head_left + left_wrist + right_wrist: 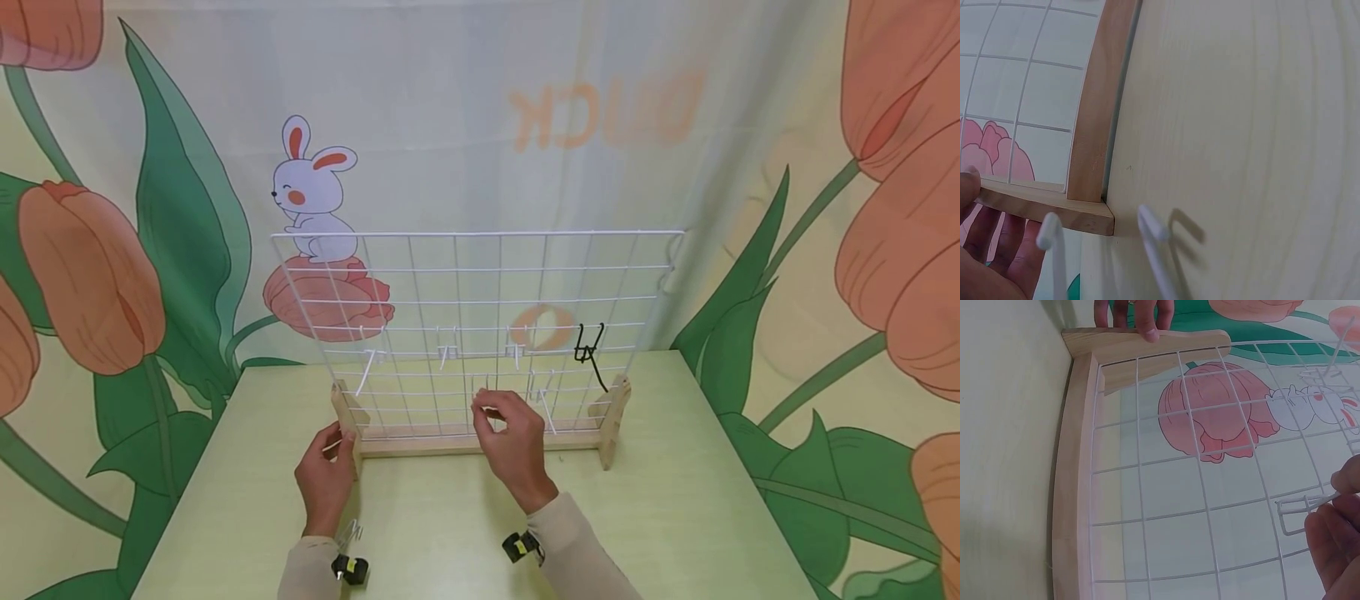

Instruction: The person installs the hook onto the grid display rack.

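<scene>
A white wire grid panel (420, 287) stands upright in a wooden base (420, 447). My left hand (327, 479) holds the left wooden end piece (345, 421), thumb on one side and fingers on the other. Near the grid's lower middle, my right hand (513, 442) pinches a white wire hook (1297, 506). In the right wrist view, that hook's frame lies against the grid wires; whether it is latched I cannot tell. White hooks (367, 371) hang along the grid, and a black hook (587, 352) hangs on the right.
A loose white hook (352, 531) lies on the pale table (435, 533) beside my left wrist; its white prongs (1150, 225) show close up in the left wrist view. Behind the grid hangs a printed cloth (450, 108) with tulips and a rabbit.
</scene>
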A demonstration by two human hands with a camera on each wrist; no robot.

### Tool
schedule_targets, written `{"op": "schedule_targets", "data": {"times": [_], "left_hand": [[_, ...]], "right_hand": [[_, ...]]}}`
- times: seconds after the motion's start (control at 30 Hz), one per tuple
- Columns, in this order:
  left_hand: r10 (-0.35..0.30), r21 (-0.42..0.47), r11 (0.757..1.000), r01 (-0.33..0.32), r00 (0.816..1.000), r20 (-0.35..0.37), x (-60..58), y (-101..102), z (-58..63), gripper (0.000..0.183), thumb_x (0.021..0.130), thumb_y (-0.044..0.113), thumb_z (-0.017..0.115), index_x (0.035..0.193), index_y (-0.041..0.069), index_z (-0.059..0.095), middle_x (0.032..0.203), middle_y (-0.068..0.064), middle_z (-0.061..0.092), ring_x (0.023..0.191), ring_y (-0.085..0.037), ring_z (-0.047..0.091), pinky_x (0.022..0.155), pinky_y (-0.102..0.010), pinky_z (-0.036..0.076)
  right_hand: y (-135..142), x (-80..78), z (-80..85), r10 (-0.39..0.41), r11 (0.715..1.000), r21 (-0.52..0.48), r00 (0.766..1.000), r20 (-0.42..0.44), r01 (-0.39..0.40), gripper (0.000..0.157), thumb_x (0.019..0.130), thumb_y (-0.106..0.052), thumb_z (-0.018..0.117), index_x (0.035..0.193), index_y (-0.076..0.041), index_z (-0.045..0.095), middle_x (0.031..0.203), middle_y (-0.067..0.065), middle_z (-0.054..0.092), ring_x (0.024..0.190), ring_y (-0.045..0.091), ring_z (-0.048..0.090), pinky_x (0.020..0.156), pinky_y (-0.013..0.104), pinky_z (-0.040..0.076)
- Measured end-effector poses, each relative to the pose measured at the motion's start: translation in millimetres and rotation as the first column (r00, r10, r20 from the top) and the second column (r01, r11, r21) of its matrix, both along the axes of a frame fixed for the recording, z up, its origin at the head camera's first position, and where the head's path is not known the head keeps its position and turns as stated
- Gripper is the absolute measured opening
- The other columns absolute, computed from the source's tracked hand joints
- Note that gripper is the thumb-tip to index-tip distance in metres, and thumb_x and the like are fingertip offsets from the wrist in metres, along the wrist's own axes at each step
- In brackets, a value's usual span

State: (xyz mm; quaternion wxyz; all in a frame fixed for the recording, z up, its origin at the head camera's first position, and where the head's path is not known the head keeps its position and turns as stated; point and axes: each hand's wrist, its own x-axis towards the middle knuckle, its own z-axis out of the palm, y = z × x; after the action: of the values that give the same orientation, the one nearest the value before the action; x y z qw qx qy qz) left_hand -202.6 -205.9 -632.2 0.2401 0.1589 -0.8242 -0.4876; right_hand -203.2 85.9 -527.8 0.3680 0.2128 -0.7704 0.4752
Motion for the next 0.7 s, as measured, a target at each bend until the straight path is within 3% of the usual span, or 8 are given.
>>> {"op": "schedule_targets", "data": {"times": [0.13, 0.3, 0.47, 0.7], "left_hand": [[0.0, -0.01, 1.0, 0.0, 1.0, -0.007, -2.0, 0.5, -0.1, 0.031, 0.103, 0.025, 0.071, 0.132, 0.014, 0.072, 0.123, -0.012, 0.077, 0.105, -0.032, 0.077, 0.079, -0.023, 0.052], [-0.001, -0.003, 1.0, 0.001, 1.0, 0.004, -2.3, 1.8, -0.1, 0.033, 0.104, 0.026, 0.071, 0.134, 0.014, 0.072, 0.125, -0.013, 0.077, 0.107, -0.034, 0.077, 0.082, -0.03, 0.055], [0.004, 0.004, 1.0, -0.004, 1.0, 0.009, -0.9, 2.0, -1.9, 0.033, 0.103, 0.027, 0.071, 0.133, 0.014, 0.072, 0.125, -0.012, 0.077, 0.107, -0.033, 0.076, 0.08, -0.022, 0.052], [0.01, 0.008, 1.0, -0.01, 1.0, -0.007, -0.6, 1.4, -2.8, 0.032, 0.103, 0.028, 0.072, 0.132, 0.015, 0.073, 0.123, -0.011, 0.078, 0.105, -0.032, 0.076, 0.076, -0.012, 0.046]], "right_hand": [[2.0, 0.8, -1.3, -0.003, 1.0, 0.026, 1.0, -0.018, 0.004, 0.003, 0.093, -0.003, 0.076, 0.094, -0.004, 0.079, 0.103, 0.012, 0.079, 0.097, 0.025, 0.079, 0.073, 0.041, 0.067], [4.2, 3.8, -6.2, -0.011, 0.999, 0.039, 0.999, -0.042, 0.013, 0.006, 0.095, -0.006, 0.075, 0.092, -0.003, 0.079, 0.101, 0.011, 0.08, 0.095, 0.024, 0.079, 0.074, 0.038, 0.067], [7.4, 9.4, -9.2, -0.013, 0.999, 0.034, 0.999, -0.046, 0.015, 0.002, 0.092, -0.003, 0.077, 0.091, -0.004, 0.078, 0.1, 0.01, 0.08, 0.095, 0.023, 0.079, 0.075, 0.032, 0.066], [12.9, 18.4, -9.2, -0.048, 0.997, 0.053, 0.998, -0.036, 0.05, 0.011, 0.085, -0.001, 0.084, 0.095, -0.006, 0.079, 0.1, 0.007, 0.08, 0.092, 0.022, 0.078, 0.079, 0.029, 0.065]]}}
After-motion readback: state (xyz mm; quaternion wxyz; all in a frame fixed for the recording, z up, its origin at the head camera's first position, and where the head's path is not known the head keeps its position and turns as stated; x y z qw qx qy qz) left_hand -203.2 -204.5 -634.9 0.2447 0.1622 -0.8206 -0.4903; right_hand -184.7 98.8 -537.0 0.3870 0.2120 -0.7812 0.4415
